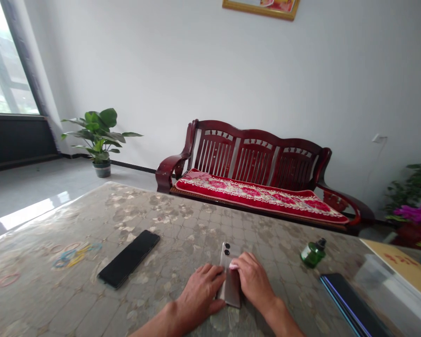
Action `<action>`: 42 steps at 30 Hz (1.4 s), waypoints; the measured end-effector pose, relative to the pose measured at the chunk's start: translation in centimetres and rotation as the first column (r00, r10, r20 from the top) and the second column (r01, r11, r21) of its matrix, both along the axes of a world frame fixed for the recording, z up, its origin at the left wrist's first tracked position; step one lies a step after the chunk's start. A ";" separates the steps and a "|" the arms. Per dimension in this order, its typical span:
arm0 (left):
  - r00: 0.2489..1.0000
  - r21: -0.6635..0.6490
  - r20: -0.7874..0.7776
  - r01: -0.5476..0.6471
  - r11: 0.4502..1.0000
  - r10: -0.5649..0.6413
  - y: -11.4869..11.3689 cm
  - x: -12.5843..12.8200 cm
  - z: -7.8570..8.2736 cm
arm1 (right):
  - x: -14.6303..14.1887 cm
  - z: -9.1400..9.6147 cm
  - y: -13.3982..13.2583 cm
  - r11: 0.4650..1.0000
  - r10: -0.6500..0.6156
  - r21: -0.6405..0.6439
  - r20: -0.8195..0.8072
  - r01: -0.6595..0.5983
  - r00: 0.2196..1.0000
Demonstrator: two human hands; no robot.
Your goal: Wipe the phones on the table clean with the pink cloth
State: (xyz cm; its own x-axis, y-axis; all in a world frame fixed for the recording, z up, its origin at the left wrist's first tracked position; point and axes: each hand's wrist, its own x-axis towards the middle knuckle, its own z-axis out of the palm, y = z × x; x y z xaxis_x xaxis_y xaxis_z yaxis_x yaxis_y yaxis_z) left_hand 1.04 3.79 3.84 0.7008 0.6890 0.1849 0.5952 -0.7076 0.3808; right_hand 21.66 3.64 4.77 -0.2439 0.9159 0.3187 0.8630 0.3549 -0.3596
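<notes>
A smartphone (231, 296) with a pale metallic back lies face down on the table, its two round camera lenses at the far end. My left hand (200, 291) holds it along the left side, with fingers on the back and the thumb near the lower end. Pinched in the fingertips of my right hand (255, 280) is a small pinkish-white piece of cloth or tissue (233, 264), which touches the phone's back below the lenses. Most of that piece is hidden by the fingers.
The table wears a patterned cover (168, 285). A black phone (129, 258) and several coloured rubber bands (73, 255) lie left. At right are a green bottle (313, 254), more dark phones (354, 304) and a box (400, 262). Beyond stands a wooden bench (254, 159).
</notes>
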 end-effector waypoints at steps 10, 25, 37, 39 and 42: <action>1.000 0.017 -0.005 0.000 1.000 0.000 -0.1 0.0 0.1 | 0.2 -0.6 1.6 0.994 -0.105 0.004 -0.047 0.106 0.993; 1.000 0.014 0.005 -0.005 1.000 0.005 0.0 0.0 -0.2 | 0.2 -0.1 1.6 0.991 -0.131 -0.028 -0.078 0.129 0.988; 1.000 0.017 -0.004 -0.001 1.000 0.001 -0.1 0.0 -0.1 | -0.2 0.5 1.2 0.991 -0.109 -0.080 -0.033 0.106 0.994; 1.000 0.015 -0.006 -0.004 1.000 0.004 -0.1 0.0 0.0 | -0.4 0.6 1.6 0.990 -0.128 -0.068 -0.024 0.126 0.992; 1.000 0.010 -0.011 -0.007 1.000 0.007 -0.1 0.0 -0.1 | -0.9 0.5 1.2 0.992 -0.119 -0.042 -0.012 0.119 0.993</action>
State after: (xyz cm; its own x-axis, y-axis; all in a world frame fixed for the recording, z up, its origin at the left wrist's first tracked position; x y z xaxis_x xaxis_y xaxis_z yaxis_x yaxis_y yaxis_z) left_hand 1.08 3.71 3.75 0.6978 0.6923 0.1838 0.6047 -0.7068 0.3671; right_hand 20.76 4.81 5.25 -0.1279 0.9505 0.2830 0.8928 0.2346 -0.3845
